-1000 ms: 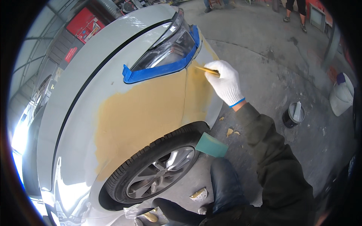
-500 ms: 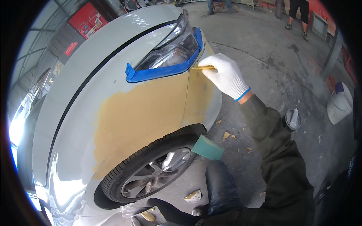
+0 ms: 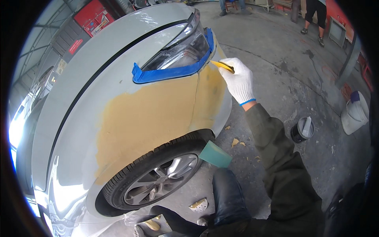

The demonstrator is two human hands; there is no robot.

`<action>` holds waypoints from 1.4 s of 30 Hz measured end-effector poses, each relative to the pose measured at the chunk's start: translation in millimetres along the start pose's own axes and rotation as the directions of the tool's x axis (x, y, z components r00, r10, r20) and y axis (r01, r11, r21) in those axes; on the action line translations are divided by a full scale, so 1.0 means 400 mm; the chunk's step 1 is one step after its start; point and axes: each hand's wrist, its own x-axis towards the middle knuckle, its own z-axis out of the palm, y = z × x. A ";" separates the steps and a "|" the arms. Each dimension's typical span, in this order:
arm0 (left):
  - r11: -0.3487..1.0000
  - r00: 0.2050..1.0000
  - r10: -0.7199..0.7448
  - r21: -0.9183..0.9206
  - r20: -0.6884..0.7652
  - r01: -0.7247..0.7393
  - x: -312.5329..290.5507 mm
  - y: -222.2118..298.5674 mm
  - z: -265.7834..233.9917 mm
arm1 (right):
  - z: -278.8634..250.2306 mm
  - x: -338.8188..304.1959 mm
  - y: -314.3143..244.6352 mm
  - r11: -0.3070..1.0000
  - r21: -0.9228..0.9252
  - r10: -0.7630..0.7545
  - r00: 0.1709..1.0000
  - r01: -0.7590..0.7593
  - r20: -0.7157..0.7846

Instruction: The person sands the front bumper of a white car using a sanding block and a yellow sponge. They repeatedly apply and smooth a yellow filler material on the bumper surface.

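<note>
Right hand: our gloved right hand (image 3: 240, 81) was closed around a yellow spreader (image 3: 222, 65), its edge touching the car fender (image 3: 158, 114) just beside the blue masking tape (image 3: 173, 72) under the headlight (image 3: 177, 53).
Left hand: we could not see it.
Risk: we judged the blade could catch the tape edge and lift it, or smear filler over it.
Filler: the tan filler patch (image 3: 150, 118) looked matte and uneven, spreading from the wheel arch to the near corner.
</note>
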 end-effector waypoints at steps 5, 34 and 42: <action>0.999 0.998 -0.031 0.022 -0.045 0.032 -0.013 0.009 0.017 | 0.001 -0.031 -0.022 0.998 0.000 -0.067 0.993 0.068 0.095; 0.983 0.974 0.183 0.060 -0.134 -0.176 -0.055 0.040 0.013 | 0.010 -0.499 -0.232 0.959 0.091 0.227 0.919 -0.269 0.322; 0.974 0.962 0.204 -0.065 -0.180 -0.219 -0.065 0.025 -0.058 | 0.100 -0.477 -0.319 0.995 0.088 0.033 0.991 -0.045 0.130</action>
